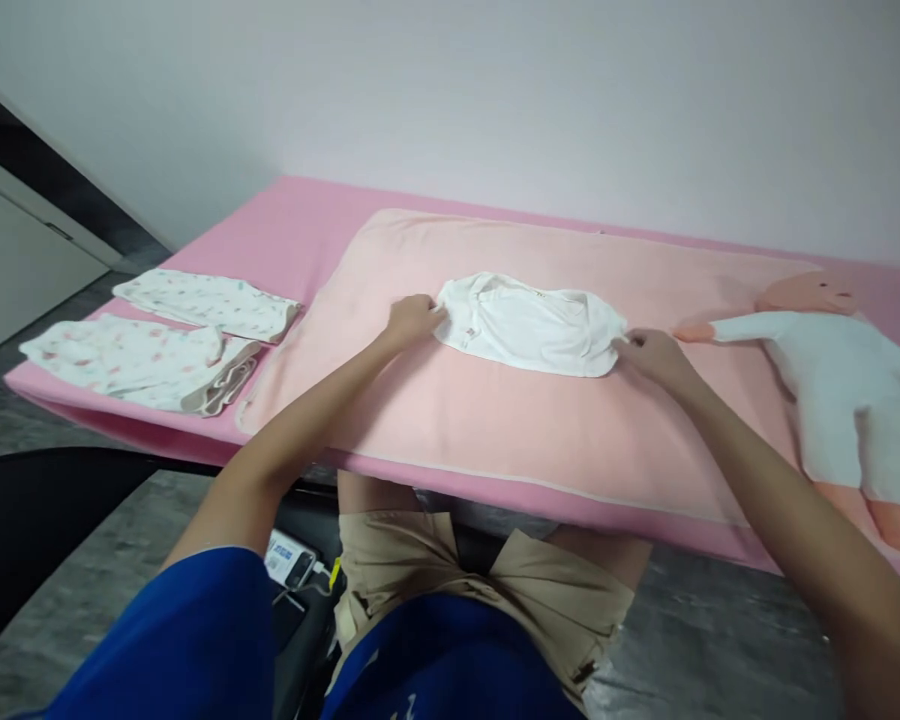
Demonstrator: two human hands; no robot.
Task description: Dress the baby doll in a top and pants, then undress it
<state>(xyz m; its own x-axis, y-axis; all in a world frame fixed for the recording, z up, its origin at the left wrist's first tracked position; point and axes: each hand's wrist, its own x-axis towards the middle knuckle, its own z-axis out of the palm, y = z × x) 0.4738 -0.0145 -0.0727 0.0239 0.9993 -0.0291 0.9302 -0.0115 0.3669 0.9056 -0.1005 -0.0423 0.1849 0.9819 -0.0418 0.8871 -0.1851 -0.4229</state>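
A white cloth garment (540, 325) lies folded and fairly flat on a pale pink blanket (450, 430), in front of me. My left hand (414, 320) pinches the garment's left end between closed fingers. At its right end, my right hand (649, 355) grips the edge near the lower corner, fingers closed. A small mark shows on the left part of the garment, and its upper edge is slightly uneven.
Two folded patterned garments (131, 360) (210, 300) lie on the pink table cover (300, 215) at the left. A baby doll in white (832, 370) lies at the right. Behind the table stands a pale wall (570, 110). A white device (289, 560) sits below the front edge.
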